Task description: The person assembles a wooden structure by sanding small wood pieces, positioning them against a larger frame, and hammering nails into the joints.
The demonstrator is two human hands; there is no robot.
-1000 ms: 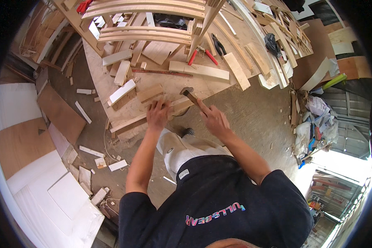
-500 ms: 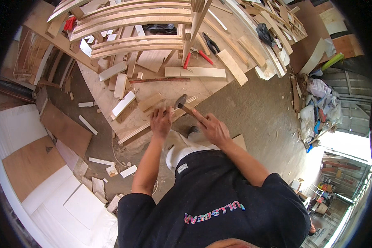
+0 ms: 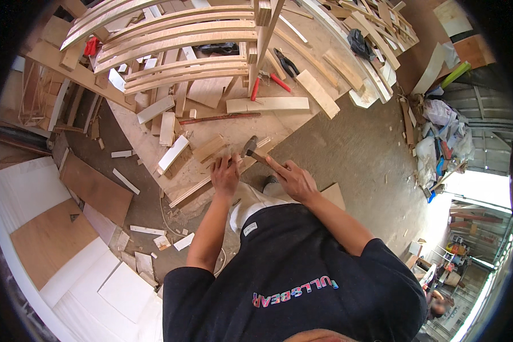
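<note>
My right hand (image 3: 295, 181) grips the wooden handle of a hammer (image 3: 249, 146), its index finger stretched along the handle. The dark metal head hangs over the near edge of the worktable, just beyond my left fingers. With its fingers drawn together, my left hand (image 3: 225, 175) is at a narrow wooden strip (image 3: 194, 190) along that edge. Whatever the fingertips pinch is too small to make out. Just past them lies a short wood block (image 3: 208, 149), and a white-faced block (image 3: 173, 154) sits to its left.
A slatted wooden frame (image 3: 182, 35) stands on the far part of the worktable (image 3: 137, 130). Red-handled pincers (image 3: 272, 81), black pliers (image 3: 286, 61) and a thin red bar (image 3: 219, 118) lie among offcuts. White panels (image 3: 128, 290) lean at left; scraps litter the floor.
The whole view has shifted slightly. Both hands and the hammer keep nearly the same place at the table edge, and my left fingers look less blurred.
</note>
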